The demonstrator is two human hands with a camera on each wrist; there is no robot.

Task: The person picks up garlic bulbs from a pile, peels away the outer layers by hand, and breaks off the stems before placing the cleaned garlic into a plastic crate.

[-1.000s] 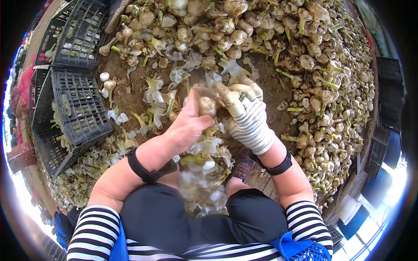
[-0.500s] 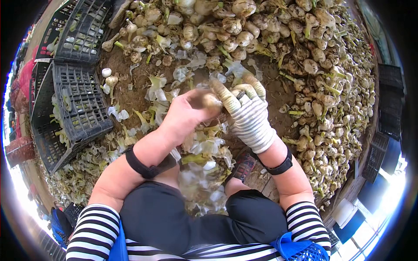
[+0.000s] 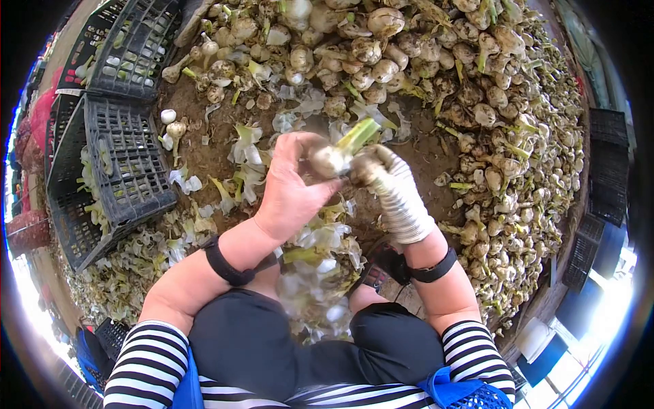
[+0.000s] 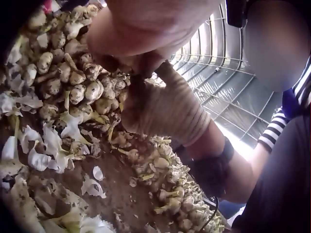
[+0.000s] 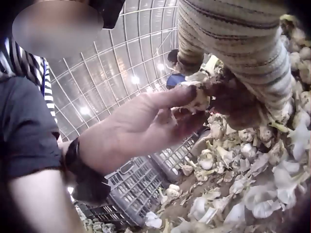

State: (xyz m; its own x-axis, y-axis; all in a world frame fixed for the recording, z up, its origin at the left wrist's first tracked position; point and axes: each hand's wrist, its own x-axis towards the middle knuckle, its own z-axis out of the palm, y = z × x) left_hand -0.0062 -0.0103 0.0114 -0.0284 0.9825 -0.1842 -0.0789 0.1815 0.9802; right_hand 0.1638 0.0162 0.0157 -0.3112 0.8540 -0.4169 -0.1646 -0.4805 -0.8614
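Note:
A pale garlic bulb (image 3: pixel 328 161) with a cut green stem pointing up and right is held between thumb and fingers of the bare left hand (image 3: pixel 289 187). The right hand (image 3: pixel 395 194), in a striped knit glove, has its curled fingers against the bulb's right side; they are blurred. In the right wrist view the bulb (image 5: pixel 198 99) sits between the left hand (image 5: pixel 141 126) and the gloved right hand (image 5: pixel 238 43). The left wrist view shows the glove (image 4: pixel 167 107) close by the left hand (image 4: pixel 146 29), which hides the bulb. Whether the glove grips anything else cannot be told.
Heaped garlic bulbs (image 3: pixel 504 170) fill the back and right. Black plastic crates (image 3: pixel 129 157) stand at the left, holding some pale pieces. Peeled skins (image 3: pixel 320 232) lie on the soil and between the legs. Another person (image 5: pixel 173 68) is in the background.
The bulb has come into clearer view with its green stem pointing up and right. The gloved fingers, stretched upward before, are now curled in beside it, and the left hand has turned more open around it.

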